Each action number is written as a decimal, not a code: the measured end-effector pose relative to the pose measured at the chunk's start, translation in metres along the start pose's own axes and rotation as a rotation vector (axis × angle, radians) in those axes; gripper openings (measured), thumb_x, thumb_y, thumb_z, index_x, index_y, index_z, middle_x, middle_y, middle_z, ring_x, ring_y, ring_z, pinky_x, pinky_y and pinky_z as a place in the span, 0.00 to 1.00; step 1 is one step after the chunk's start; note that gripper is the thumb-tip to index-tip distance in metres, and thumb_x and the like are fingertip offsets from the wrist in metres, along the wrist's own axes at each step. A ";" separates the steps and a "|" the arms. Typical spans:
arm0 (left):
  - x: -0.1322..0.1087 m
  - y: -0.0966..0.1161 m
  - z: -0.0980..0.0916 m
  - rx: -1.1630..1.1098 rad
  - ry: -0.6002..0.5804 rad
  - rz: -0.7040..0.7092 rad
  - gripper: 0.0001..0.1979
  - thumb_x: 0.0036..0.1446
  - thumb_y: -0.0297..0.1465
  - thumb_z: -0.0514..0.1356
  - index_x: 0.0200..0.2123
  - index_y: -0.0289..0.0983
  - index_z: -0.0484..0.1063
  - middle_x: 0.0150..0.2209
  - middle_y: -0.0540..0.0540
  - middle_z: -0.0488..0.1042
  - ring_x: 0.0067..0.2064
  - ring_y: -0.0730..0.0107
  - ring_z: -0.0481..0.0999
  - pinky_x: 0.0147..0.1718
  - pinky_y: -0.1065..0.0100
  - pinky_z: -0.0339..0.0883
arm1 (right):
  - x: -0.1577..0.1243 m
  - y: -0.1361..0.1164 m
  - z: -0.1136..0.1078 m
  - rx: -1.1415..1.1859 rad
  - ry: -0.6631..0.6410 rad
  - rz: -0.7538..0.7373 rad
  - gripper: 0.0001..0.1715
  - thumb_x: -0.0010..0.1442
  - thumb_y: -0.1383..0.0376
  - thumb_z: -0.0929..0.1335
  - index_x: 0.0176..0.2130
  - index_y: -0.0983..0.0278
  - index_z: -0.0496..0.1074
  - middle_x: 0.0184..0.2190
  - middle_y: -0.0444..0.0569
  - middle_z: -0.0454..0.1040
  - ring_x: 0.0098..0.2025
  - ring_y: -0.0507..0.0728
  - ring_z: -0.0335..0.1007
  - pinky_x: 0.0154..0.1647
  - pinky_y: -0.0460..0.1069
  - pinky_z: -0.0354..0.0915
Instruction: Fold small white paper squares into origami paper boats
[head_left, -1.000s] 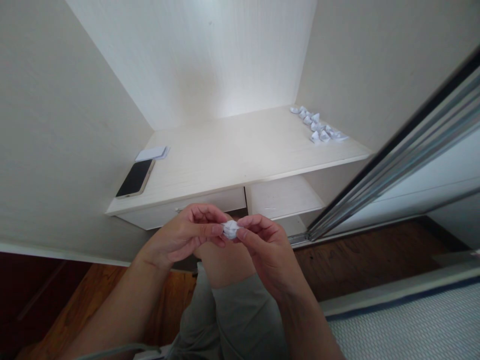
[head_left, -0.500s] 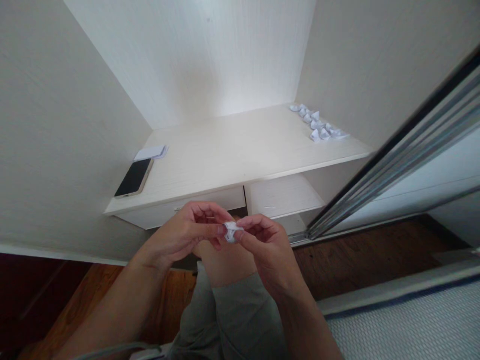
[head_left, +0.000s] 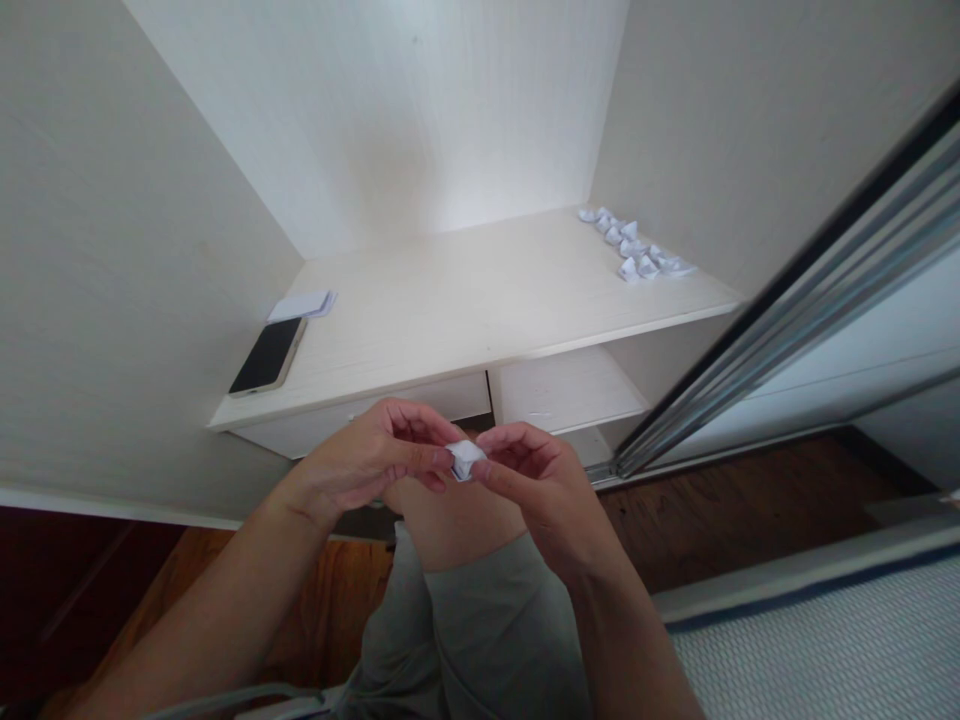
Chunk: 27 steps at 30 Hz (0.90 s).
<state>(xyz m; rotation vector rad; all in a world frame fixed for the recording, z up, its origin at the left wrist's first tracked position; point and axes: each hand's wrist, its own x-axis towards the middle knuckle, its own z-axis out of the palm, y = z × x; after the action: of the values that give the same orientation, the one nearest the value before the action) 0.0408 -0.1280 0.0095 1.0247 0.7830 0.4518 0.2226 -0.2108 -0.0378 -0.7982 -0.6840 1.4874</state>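
Between my two hands is a small piece of folded white paper (head_left: pixel 466 460), held over my knee in front of the cabinet. My left hand (head_left: pixel 382 455) pinches its left side between thumb and fingers. From the other side, my right hand (head_left: pixel 529 470) grips it with thumb and forefinger. Several small folded paper pieces (head_left: pixel 630 240), similarly white, lie grouped at the right end of the shelf. A small stack of white paper sheets (head_left: pixel 301 305) rests at the shelf's left end.
A dark-screened phone (head_left: pixel 268 357) lies on the white shelf (head_left: pixel 450 300), by the left wall. Below are a drawer (head_left: pixel 300 425) and an open compartment (head_left: pixel 570 385). A metal sliding-door track (head_left: pixel 772 310) slants along the right, with a woven mat (head_left: pixel 840 640) at lower right.
The folded paper has turned slightly between my fingers and now shows a smoother, fuller face. Both hands stay in nearly the same place.
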 end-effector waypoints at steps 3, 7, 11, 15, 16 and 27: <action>0.001 0.000 0.000 0.021 -0.007 -0.007 0.10 0.43 0.26 0.78 0.32 0.35 0.85 0.27 0.44 0.84 0.26 0.71 0.82 0.26 0.77 0.78 | 0.001 0.001 -0.002 0.037 -0.036 0.069 0.12 0.47 0.67 0.82 0.34 0.60 0.83 0.33 0.42 0.84 0.36 0.50 0.77 0.42 0.45 0.70; 0.003 0.002 0.001 0.046 -0.022 -0.009 0.08 0.44 0.23 0.76 0.31 0.35 0.85 0.28 0.44 0.85 0.27 0.70 0.83 0.27 0.76 0.78 | 0.001 0.003 0.000 0.112 -0.076 0.130 0.10 0.47 0.69 0.81 0.32 0.61 0.83 0.31 0.41 0.84 0.35 0.49 0.78 0.42 0.44 0.68; 0.003 0.005 0.002 0.086 -0.011 0.015 0.08 0.44 0.21 0.75 0.30 0.36 0.85 0.28 0.45 0.85 0.27 0.73 0.82 0.28 0.79 0.76 | 0.001 0.006 0.003 0.174 -0.083 0.161 0.09 0.48 0.68 0.81 0.32 0.60 0.84 0.32 0.42 0.84 0.36 0.51 0.78 0.44 0.45 0.68; 0.001 0.008 0.001 0.168 0.015 0.040 0.07 0.44 0.22 0.74 0.30 0.36 0.86 0.27 0.45 0.84 0.28 0.73 0.82 0.28 0.80 0.74 | 0.002 0.008 0.003 0.117 -0.017 0.116 0.11 0.46 0.68 0.81 0.34 0.59 0.85 0.34 0.43 0.85 0.37 0.52 0.78 0.47 0.47 0.68; 0.001 0.008 0.000 0.198 0.029 0.052 0.07 0.45 0.22 0.74 0.30 0.37 0.86 0.27 0.45 0.85 0.28 0.73 0.83 0.29 0.80 0.74 | 0.002 0.009 0.003 0.101 -0.005 0.101 0.11 0.46 0.67 0.81 0.34 0.59 0.86 0.34 0.43 0.85 0.38 0.52 0.78 0.48 0.47 0.68; 0.005 0.012 -0.003 0.370 0.067 0.072 0.08 0.43 0.25 0.75 0.30 0.37 0.86 0.28 0.45 0.85 0.28 0.72 0.81 0.29 0.75 0.73 | 0.003 0.008 0.007 -0.026 0.112 0.015 0.12 0.44 0.65 0.81 0.33 0.56 0.86 0.34 0.45 0.86 0.37 0.55 0.80 0.49 0.52 0.72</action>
<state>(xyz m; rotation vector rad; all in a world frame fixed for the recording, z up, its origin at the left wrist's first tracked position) 0.0422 -0.1174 0.0170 1.3912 0.9126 0.4125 0.2125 -0.2083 -0.0403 -0.9016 -0.6157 1.4377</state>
